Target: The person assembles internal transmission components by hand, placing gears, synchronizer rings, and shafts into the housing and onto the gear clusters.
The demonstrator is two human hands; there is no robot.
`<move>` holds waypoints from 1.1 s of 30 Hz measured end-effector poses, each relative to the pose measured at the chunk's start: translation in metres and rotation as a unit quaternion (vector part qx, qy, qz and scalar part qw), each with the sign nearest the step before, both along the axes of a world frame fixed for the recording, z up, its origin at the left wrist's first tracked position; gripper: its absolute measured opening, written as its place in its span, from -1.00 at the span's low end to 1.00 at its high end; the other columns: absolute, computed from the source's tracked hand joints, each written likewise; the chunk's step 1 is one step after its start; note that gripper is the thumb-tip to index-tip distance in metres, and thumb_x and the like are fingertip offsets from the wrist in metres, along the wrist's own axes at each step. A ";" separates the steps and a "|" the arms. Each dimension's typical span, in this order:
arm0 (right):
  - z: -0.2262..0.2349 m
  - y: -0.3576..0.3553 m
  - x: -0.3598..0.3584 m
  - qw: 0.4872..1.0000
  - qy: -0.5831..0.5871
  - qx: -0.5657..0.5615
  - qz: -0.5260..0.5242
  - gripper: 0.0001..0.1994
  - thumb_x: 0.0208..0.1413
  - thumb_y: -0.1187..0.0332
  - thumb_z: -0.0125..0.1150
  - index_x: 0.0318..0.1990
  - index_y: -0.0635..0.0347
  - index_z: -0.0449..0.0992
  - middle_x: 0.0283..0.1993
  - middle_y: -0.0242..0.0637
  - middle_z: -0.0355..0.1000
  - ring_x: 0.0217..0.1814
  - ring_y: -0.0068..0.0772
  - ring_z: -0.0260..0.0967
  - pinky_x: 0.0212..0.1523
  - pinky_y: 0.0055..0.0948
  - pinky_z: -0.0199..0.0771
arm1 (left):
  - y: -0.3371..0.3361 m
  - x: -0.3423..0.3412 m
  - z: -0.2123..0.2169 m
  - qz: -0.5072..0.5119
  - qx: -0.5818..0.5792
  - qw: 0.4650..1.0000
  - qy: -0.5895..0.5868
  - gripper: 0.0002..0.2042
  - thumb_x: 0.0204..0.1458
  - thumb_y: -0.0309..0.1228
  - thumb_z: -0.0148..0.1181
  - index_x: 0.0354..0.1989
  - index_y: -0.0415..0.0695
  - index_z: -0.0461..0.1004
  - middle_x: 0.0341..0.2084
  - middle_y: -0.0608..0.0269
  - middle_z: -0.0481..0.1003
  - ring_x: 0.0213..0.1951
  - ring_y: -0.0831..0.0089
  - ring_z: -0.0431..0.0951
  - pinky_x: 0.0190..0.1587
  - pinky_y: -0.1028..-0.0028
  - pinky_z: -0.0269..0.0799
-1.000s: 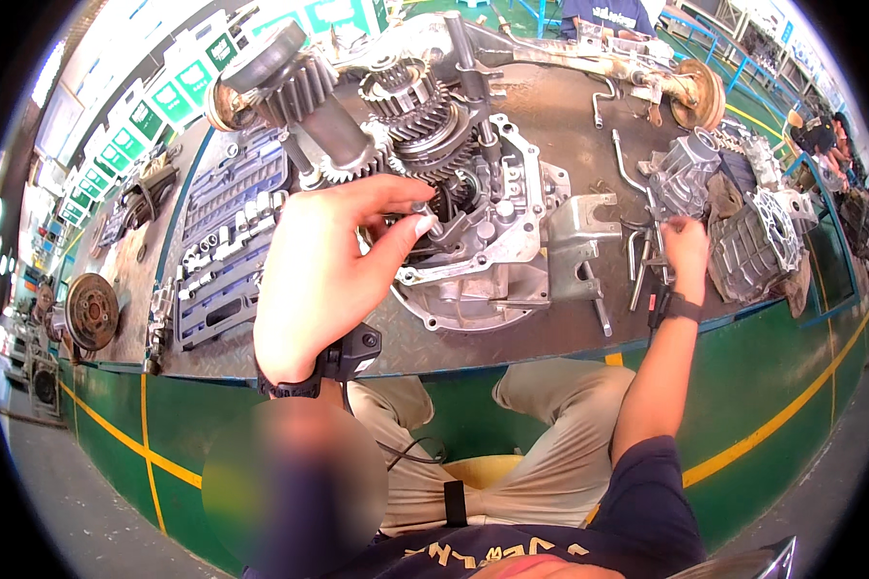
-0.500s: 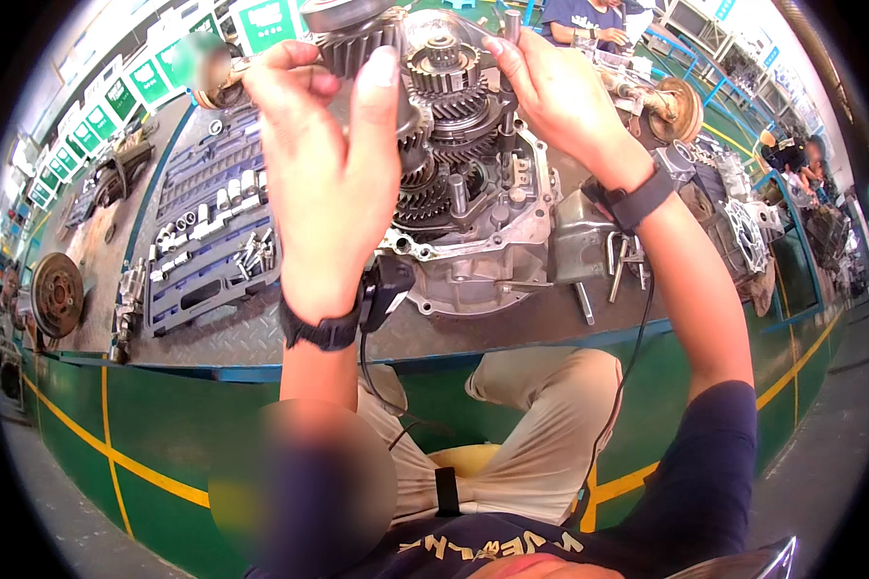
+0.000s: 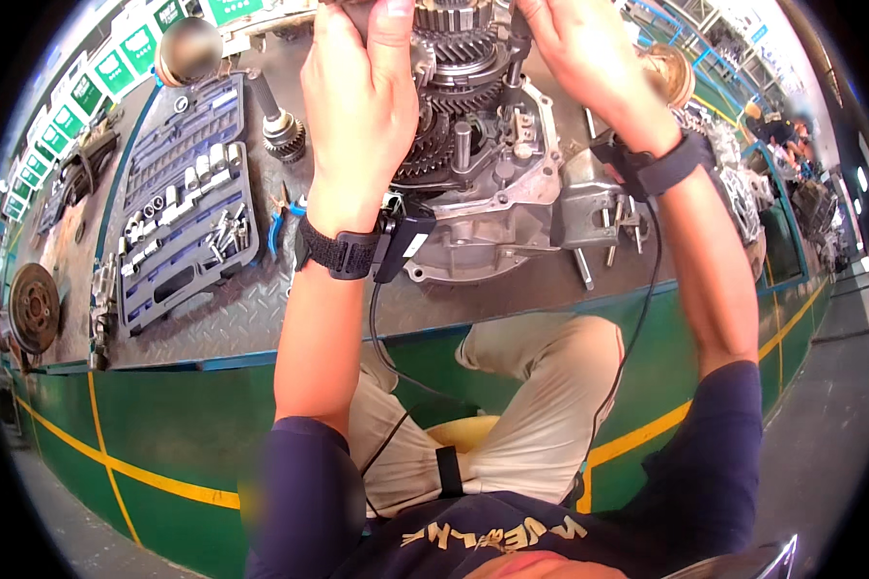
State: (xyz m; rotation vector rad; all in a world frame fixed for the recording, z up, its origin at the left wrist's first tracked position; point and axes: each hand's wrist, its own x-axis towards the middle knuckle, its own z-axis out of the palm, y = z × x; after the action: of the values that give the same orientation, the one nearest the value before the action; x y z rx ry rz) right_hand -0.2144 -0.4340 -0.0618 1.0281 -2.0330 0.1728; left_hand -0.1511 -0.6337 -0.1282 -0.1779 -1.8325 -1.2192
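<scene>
A metal gearbox housing (image 3: 492, 236) stands open in front of me with stacked helical gears (image 3: 463, 58) upright in it. My left hand (image 3: 362, 116) is at the left of the stack, closed around a gear that is nearly all cut off by the upper edge. On the right, by an upright metal rod (image 3: 518, 48), my right hand (image 3: 599, 63) reaches up with its fingers bent. Its fingertips are partly out of the picture, and what they grip does not show.
Left of the housing stand a toothed shaft (image 3: 283, 135) and blue-handled pliers (image 3: 276, 227). A socket tool case (image 3: 188, 280) lies beyond them, with a brake disc (image 3: 35, 309) at far left. A metal box part (image 3: 589, 198) sits to the right. The table's blue edge (image 3: 251, 362) runs along the front.
My view has shifted, so the housing sits higher in the picture. The gear in my left hand has mostly left the frame. The toothed shaft and pliers have come into sight.
</scene>
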 end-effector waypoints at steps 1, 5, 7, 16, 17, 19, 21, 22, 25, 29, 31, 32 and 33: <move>0.001 0.000 0.001 1.000 0.004 -0.001 -0.003 -0.70 0.38 0.29 0.07 -0.38 0.32 0.46 -0.49 0.15 0.42 -0.41 0.27 0.43 -0.39 0.04 0.40 | -0.001 -0.004 0.003 0.017 -0.010 1.000 0.017 -0.58 0.41 -0.09 0.01 -0.16 -0.28 0.51 -0.30 0.09 0.61 -0.24 0.32 0.58 -0.08 0.34 0.44; -0.004 0.008 -0.001 0.997 -0.049 -0.059 -0.009 -0.83 0.32 0.40 0.14 -0.26 0.35 0.49 -0.47 0.05 0.36 -0.45 0.17 0.39 -0.45 -0.05 0.37 | 0.000 0.000 0.007 -0.046 0.035 0.998 -0.008 -0.59 0.43 -0.09 -0.02 -0.13 -0.26 0.51 -0.30 0.17 0.62 -0.27 0.51 0.55 -0.15 0.44 0.44; -0.006 0.009 -0.001 0.998 0.054 0.020 0.020 -0.84 0.33 0.41 0.11 -0.20 0.36 0.49 -0.44 0.00 0.35 -0.44 0.09 0.38 -0.45 -0.09 0.37 | -0.008 -0.003 -0.001 -0.120 0.081 0.989 0.034 -0.60 0.43 -0.09 0.00 -0.15 -0.24 0.51 -0.31 0.21 0.61 -0.28 0.54 0.54 -0.16 0.46 0.44; 0.000 0.007 0.003 0.989 0.120 0.071 -0.049 -0.79 0.36 0.37 0.05 -0.27 0.32 0.51 -0.42 0.02 0.40 -0.36 0.14 0.42 -0.23 0.00 0.45 | 0.008 -0.007 0.004 -0.042 0.027 0.995 0.089 -0.67 0.48 -0.24 -0.11 -0.13 -0.28 0.45 -0.39 0.23 0.46 -0.33 0.47 0.45 -0.23 0.49 0.38; 0.000 0.003 0.006 0.989 0.122 0.069 -0.052 -0.79 0.36 0.37 0.05 -0.27 0.32 0.51 -0.42 0.02 0.40 -0.36 0.14 0.42 -0.23 0.00 0.45 | 0.002 -0.011 0.006 -0.107 0.036 0.989 0.097 -0.68 0.48 -0.25 -0.12 -0.10 -0.29 0.45 -0.38 0.22 0.46 -0.32 0.46 0.46 -0.22 0.49 0.39; 0.000 0.000 0.011 0.996 -0.040 -0.073 -0.022 -0.73 0.37 0.34 0.03 -0.35 0.31 0.49 -0.46 0.07 0.43 -0.38 0.18 0.44 -0.22 0.03 0.45 | 0.011 -0.008 0.006 -0.172 0.055 0.979 0.092 -0.69 0.48 -0.29 -0.13 -0.08 -0.30 0.46 -0.35 0.19 0.47 -0.29 0.42 0.47 -0.18 0.44 0.40; -0.005 -0.001 0.010 0.998 0.008 -0.060 0.011 -0.68 0.38 0.30 0.02 -0.41 0.31 0.46 -0.49 0.12 0.44 -0.39 0.20 0.45 -0.25 0.03 0.45 | 0.019 -0.031 0.000 0.125 -0.070 0.952 0.272 -0.68 0.48 -0.28 -0.13 -0.08 -0.31 0.46 -0.33 0.19 0.48 -0.27 0.40 0.47 -0.15 0.43 0.40; -0.003 0.000 0.009 0.998 -0.010 -0.059 -0.010 -0.68 0.39 0.31 0.01 -0.41 0.31 0.46 -0.48 0.12 0.44 -0.38 0.20 0.45 -0.27 0.02 0.45 | 0.023 -0.037 0.001 0.214 -0.095 0.917 0.322 -0.68 0.48 -0.28 -0.12 -0.09 -0.30 0.46 -0.33 0.19 0.48 -0.26 0.40 0.47 -0.14 0.42 0.39; -0.003 0.003 0.008 0.999 -0.016 -0.028 -0.028 -0.72 0.38 0.34 0.02 -0.36 0.32 0.49 -0.47 0.08 0.42 -0.41 0.18 0.44 -0.31 0.01 0.44 | 0.016 -0.012 0.004 0.051 -0.025 0.980 0.189 -0.67 0.48 -0.25 -0.10 -0.09 -0.30 0.46 -0.32 0.20 0.48 -0.25 0.40 0.47 -0.13 0.43 0.39; -0.007 0.010 0.012 0.976 0.182 0.107 -0.060 -0.84 0.34 0.40 0.06 -0.17 0.30 0.53 -0.45 -0.05 0.37 -0.49 0.08 0.39 -0.38 -0.04 0.42 | -0.001 0.006 0.006 -0.156 0.038 0.987 0.025 -0.67 0.47 -0.24 -0.07 -0.04 -0.31 0.47 -0.31 0.20 0.50 -0.26 0.44 0.47 -0.14 0.46 0.39; -0.009 0.011 -0.005 0.954 0.281 0.101 -0.016 -0.84 0.31 0.42 0.09 -0.08 0.30 0.51 -0.44 -0.11 0.33 -0.51 -0.01 0.36 -0.45 -0.09 0.38 | 0.019 -0.016 0.003 0.174 -0.140 0.928 0.298 -0.66 0.46 -0.25 -0.06 0.03 -0.33 0.47 -0.27 0.14 0.52 -0.23 0.41 0.50 -0.11 0.45 0.41; -0.011 0.007 -0.003 0.965 0.248 0.086 -0.022 -0.84 0.30 0.42 0.09 -0.09 0.30 0.51 -0.44 -0.11 0.34 -0.51 -0.02 0.37 -0.47 -0.09 0.38 | 0.012 -0.007 0.000 0.048 -0.057 0.978 0.194 -0.66 0.46 -0.26 -0.06 0.06 -0.34 0.46 -0.24 0.09 0.53 -0.20 0.38 0.51 -0.10 0.44 0.41; -0.010 0.004 -0.002 0.974 0.214 0.072 -0.029 -0.85 0.30 0.42 0.09 -0.10 0.30 0.52 -0.44 -0.10 0.34 -0.50 -0.03 0.38 -0.48 -0.10 0.37 | 0.005 0.000 0.003 -0.082 0.028 0.993 0.084 -0.65 0.46 -0.26 -0.06 0.09 -0.35 0.46 -0.21 0.05 0.54 -0.18 0.34 0.52 -0.08 0.43 0.41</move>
State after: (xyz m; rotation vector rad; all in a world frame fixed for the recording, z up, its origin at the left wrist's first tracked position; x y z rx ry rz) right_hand -0.2159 -0.4298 -0.0715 0.9932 -1.6942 -0.2141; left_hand -0.1507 -0.6284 -0.1257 -0.3939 -1.6621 -1.3259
